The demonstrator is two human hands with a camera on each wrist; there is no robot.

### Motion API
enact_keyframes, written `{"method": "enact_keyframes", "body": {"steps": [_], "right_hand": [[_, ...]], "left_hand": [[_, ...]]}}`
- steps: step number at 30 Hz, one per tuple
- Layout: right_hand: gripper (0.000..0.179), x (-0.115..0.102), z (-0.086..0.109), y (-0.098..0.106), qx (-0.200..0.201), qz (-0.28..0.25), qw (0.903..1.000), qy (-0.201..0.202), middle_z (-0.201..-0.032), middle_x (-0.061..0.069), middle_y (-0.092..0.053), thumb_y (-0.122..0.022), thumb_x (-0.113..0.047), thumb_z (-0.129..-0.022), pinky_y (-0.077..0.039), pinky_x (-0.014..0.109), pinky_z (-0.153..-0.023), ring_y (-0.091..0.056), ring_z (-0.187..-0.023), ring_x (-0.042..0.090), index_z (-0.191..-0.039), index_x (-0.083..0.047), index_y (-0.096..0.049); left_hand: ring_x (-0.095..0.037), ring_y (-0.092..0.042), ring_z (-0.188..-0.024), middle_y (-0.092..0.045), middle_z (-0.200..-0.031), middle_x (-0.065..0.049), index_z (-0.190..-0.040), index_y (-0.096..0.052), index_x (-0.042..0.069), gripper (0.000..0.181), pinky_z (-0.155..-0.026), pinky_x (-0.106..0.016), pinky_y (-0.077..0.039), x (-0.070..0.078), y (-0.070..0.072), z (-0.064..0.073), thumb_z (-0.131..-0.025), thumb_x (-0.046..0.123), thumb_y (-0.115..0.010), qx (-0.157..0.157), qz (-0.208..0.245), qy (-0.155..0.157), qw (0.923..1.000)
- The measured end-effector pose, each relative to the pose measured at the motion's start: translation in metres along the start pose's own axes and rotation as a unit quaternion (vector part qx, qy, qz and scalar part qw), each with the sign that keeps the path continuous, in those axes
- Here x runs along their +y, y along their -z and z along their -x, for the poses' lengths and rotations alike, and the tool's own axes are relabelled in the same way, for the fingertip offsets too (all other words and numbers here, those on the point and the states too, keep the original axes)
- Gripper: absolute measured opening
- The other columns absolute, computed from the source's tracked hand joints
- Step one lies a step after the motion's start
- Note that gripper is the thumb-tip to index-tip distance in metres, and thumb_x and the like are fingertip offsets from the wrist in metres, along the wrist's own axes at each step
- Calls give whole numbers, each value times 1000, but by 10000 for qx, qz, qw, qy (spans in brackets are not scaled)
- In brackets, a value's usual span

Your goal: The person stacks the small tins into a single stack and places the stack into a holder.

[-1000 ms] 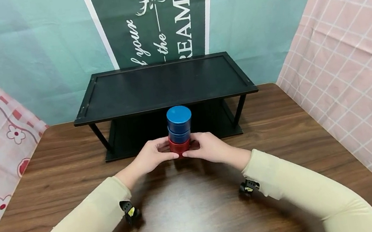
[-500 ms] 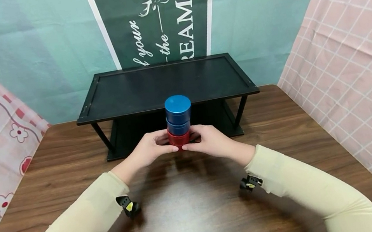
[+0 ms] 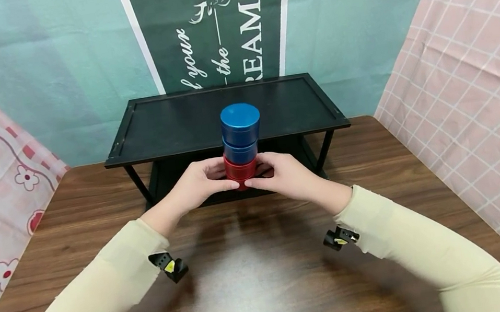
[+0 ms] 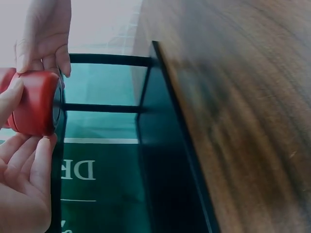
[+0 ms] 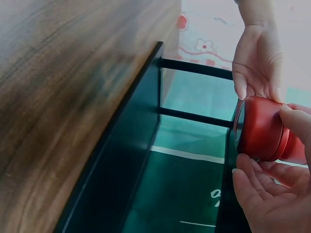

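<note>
A shiny blue round canister [image 3: 239, 128] stands upright on a red round canister [image 3: 240, 169], forming one stack. My left hand [image 3: 199, 184] grips the red canister from its left side, thumb at the front and fingers round behind. From the right, my right hand [image 3: 286, 176] holds the same red canister, its thumb close to the left one. The stack is up off the table, its blue top overlapping the shelf's upper board in the head view. Both wrist views show the red canister [image 4: 35, 104] between the hands, its dark base [image 5: 239, 124] exposed.
Just beyond the hands stands a black two-tier shelf [image 3: 226, 117] on the brown wooden table [image 3: 248, 283]. Behind it hangs a green cloth [image 3: 79, 83] with a dark printed banner [image 3: 215, 34]. Pink patterned cloths [image 3: 476, 110] line both sides.
Both hands have lifted the stack from low in front of the shelf up to around its upper board. Their grip on the red canister stays the same.
</note>
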State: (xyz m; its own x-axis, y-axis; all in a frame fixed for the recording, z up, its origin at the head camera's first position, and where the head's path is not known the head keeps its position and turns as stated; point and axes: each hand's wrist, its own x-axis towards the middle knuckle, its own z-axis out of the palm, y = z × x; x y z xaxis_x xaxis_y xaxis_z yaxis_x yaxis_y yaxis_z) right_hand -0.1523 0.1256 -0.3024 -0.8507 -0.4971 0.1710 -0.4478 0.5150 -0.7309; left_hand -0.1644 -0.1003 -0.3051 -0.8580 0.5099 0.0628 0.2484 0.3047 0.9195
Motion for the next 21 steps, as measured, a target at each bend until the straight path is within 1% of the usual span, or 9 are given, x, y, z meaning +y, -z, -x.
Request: {"method": "enact_keyframes", "body": {"steps": [5, 13, 17, 21], "right_hand": [[41, -7, -3, 8, 64, 7, 10000, 64, -109, 1, -64, -70, -28, -85, -52, 34, -82, -60, -94, 14, -120, -10, -59], [42, -18, -8, 20, 92, 122, 9998, 86, -108, 1, -64, -69, -31, -86, -51, 30, -83, -60, -93, 13, -121, -10, -58], [43, -24, -11, 27, 111, 106, 9998, 80, -108, 1, -64, -68, -31, -86, -51, 30, -82, -59, -93, 13, -122, -10, -57], [45, -30, -15, 35, 119, 67, 9999, 63, -110, 2, -63, -67, -32, -87, -51, 30, -83, -59, -94, 14, -125, -10, -56]], "left_hand": [[-19, -58, -110, -60, -123, -8, -129, -55, 6, 53, -92, -35, -47, 10, 6, -3, -81, 16, -74, 5, -1, -14, 10000], [-18, -58, -109, -60, -123, -7, -130, -55, 7, 54, -93, -36, -47, 26, 14, -6, -81, 19, -74, 0, 9, 22, 10000], [-19, -58, -110, -60, -123, -7, -131, -53, 8, 54, -94, -37, -45, 36, 19, -9, -82, 20, -73, -41, 37, 26, 10000], [-20, -57, -111, -60, -123, -8, -132, -53, 9, 54, -96, -40, -44, 44, 24, -11, -83, 21, -72, -8, -9, -15, 10000]]}}
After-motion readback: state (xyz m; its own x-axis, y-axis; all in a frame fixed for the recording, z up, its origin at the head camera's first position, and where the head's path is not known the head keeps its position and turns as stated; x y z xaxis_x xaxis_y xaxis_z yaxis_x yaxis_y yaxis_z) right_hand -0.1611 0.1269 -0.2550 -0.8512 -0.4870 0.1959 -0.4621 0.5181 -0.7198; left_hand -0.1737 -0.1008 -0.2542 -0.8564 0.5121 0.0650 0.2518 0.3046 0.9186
